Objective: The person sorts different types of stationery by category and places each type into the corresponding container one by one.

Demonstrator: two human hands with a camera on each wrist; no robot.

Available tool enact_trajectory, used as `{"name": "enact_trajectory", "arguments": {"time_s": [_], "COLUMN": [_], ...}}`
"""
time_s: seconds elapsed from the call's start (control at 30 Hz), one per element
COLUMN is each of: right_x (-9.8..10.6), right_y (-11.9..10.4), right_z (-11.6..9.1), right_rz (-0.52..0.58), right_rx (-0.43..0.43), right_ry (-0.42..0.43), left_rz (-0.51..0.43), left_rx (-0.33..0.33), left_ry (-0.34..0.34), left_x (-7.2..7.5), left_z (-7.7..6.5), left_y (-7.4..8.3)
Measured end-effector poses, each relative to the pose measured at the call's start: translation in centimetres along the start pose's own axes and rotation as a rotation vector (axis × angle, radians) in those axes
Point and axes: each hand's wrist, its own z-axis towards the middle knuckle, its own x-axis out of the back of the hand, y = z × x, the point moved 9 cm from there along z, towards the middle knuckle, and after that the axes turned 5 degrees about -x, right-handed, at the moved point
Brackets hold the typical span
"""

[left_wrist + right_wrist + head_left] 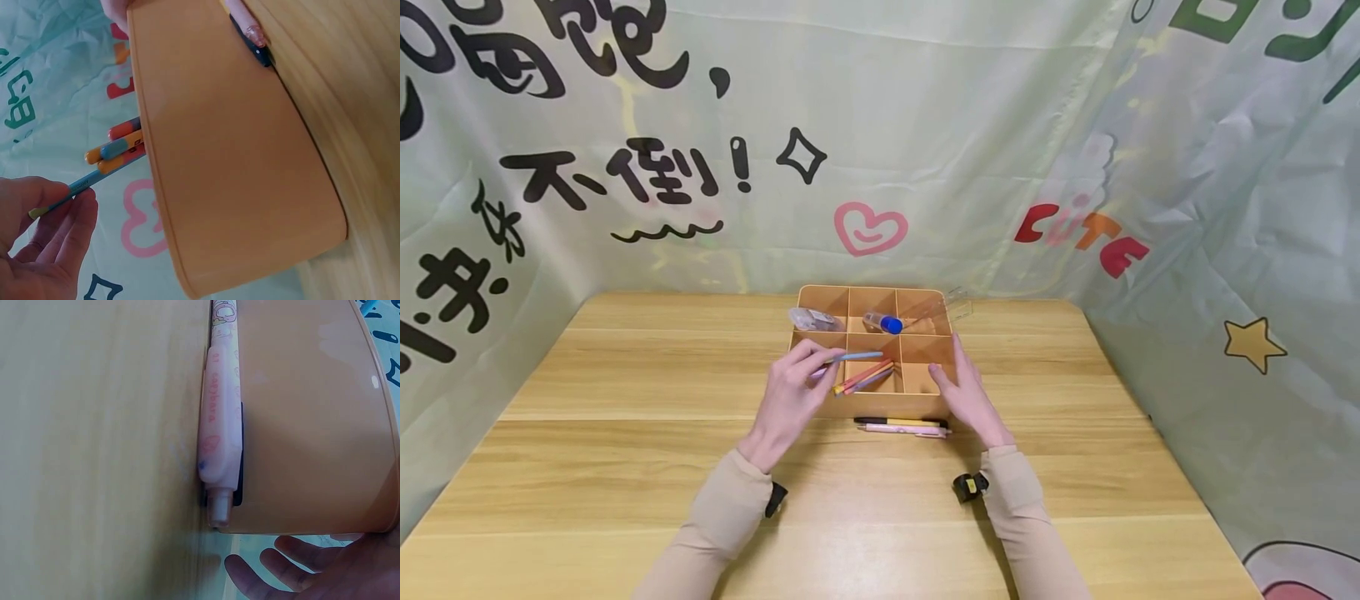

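Note:
My left hand [792, 396] pinches a blue pencil [81, 184] near its yellowish end, between thumb and fingertips. The pencil slants over the front of a tan desk organizer [880, 407] with several compartments. Orange, red and blue-ended pencils [867, 377] lean in its front middle compartment, beside the held one. My right hand [967, 396] rests at the organizer's front right corner, thumb over the compartment and fingers extended along the outer side wall. In the right wrist view those fingers [306, 556] are loosely spread below the wall's edge.
A pink pen [222, 425] and a black-and-yellow pen [898, 422] lie along the organizer's front. Its back compartments hold a clear item [815, 319], a blue-capped tube [883, 322] and clear rulers [946, 307]. A printed cloth [970, 125] hangs behind the wooden table [625, 400].

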Motion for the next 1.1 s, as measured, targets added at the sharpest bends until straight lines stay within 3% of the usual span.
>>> {"name": "enact_trajectory", "arguments": {"time_s": [0.5,1.1], "right_x": [0.1,0.0], "right_y": [-0.1,-0.1], "right_z": [0.1,0.1], "right_rz": [0.001,-0.001], "right_rx": [0.014,0.021], "right_ry": [0.015,0.015], "left_rz": [0.038,0.101], "left_rx": [0.028,-0.008], "left_ry": [-0.031,-0.089], "left_x": [-1.3,-2.2], "left_z": [-0.4,-1.1], "left_y": [-0.7,-0.9]}}
